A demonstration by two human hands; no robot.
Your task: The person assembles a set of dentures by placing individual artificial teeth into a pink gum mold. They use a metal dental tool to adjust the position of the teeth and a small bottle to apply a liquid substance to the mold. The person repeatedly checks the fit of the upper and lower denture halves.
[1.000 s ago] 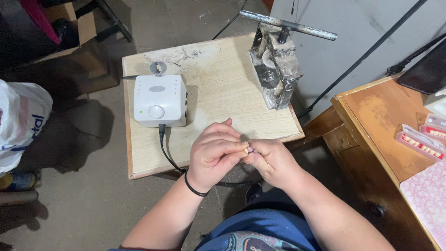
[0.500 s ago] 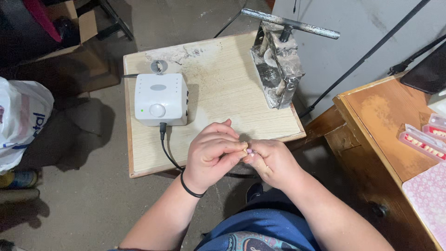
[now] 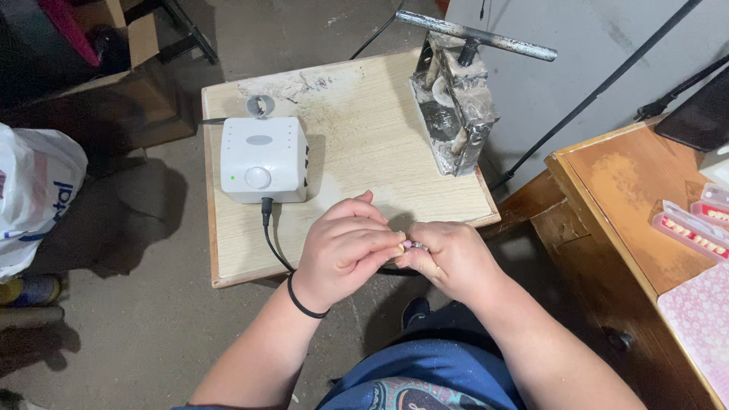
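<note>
- Two bare hands meet just off the near edge of the small pale wooden bench point(image 3: 364, 144): the left hand point(image 3: 345, 250) (black band at its wrist) and the right hand point(image 3: 454, 258).
- Between them sits a tiny pinkish piece point(image 3: 415, 245), pinched by the fingers point(image 3: 380, 241) of both hands, all curled narrow around it; what it is cannot be told.
- Doing this well likely means a steady, light pinch, wrists braced close together.
- Behind stand a white boxy control unit with a round knob point(image 3: 262, 159), its black cable point(image 3: 272, 243) trailing toward the hands, and a grimy metal screw press point(image 3: 452, 114).
</note>
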